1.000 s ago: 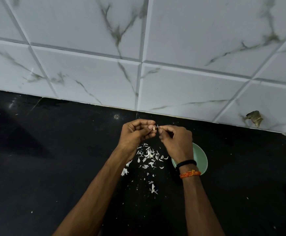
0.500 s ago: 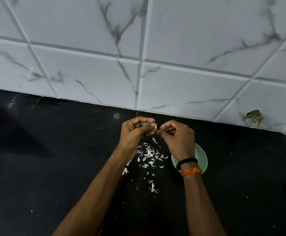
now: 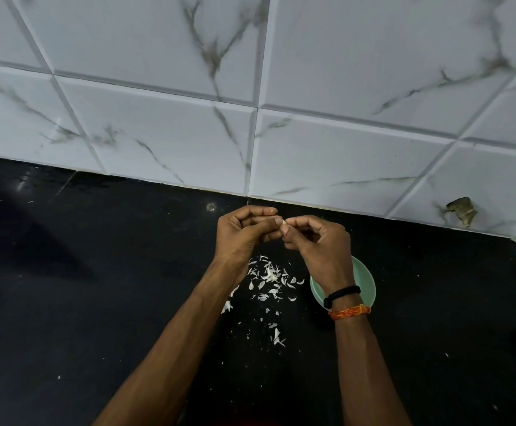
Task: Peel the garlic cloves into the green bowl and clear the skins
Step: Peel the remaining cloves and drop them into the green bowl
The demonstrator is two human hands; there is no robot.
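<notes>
A small pale garlic clove (image 3: 283, 222) is pinched between the fingertips of both hands, held above the black counter. My left hand (image 3: 243, 233) grips it from the left, my right hand (image 3: 318, 241) from the right, fingers curled. Below the hands lies a scatter of white garlic skins (image 3: 270, 276) on the counter. The green bowl (image 3: 366, 279) sits to the right of the skins, mostly hidden by my right wrist; its contents cannot be seen.
The black counter (image 3: 97, 302) meets a white marble-patterned tiled wall (image 3: 312, 133) just behind the hands. A chipped hole in a tile (image 3: 462, 210) shows at the right. Small skin flecks (image 3: 276, 335) trail toward me.
Both hands have drifted slightly away from me toward the wall while working the clove. A loose skin piece seen falling below the fingertips half a second ago is no longer in the air.
</notes>
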